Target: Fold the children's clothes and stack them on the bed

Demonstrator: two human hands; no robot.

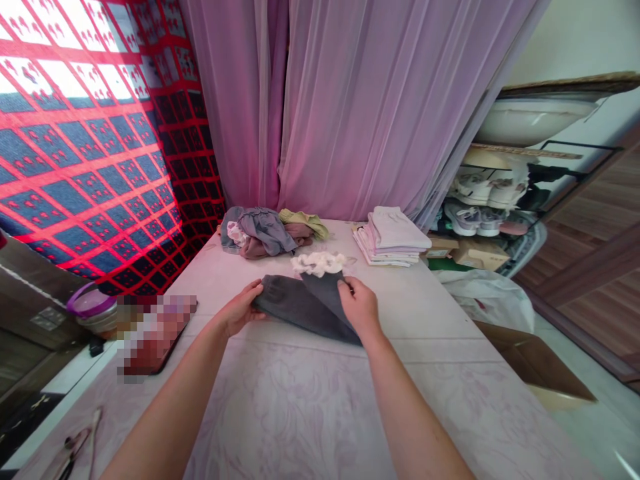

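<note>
A dark grey garment (305,303) with a white ruffled trim (319,264) lies doubled over on the pale patterned table cover; its exact kind is not clear. At its left end, my left hand (243,310) pinches the cloth between thumb and fingers. My right hand (359,305) grips the folded-over part on the right, just below the trim. Beyond the garment sits a loose heap of clothes (265,230) in grey, brown and olive. To the far right is a neat stack of folded white and pinkish cloths (393,237).
A blurred red flat object (157,337) lies at the table's left edge, with a cable (94,433) nearer me. Purple curtains (375,107) hang behind. On the right stand a shoe rack (477,217) and an open cardboard box (535,360).
</note>
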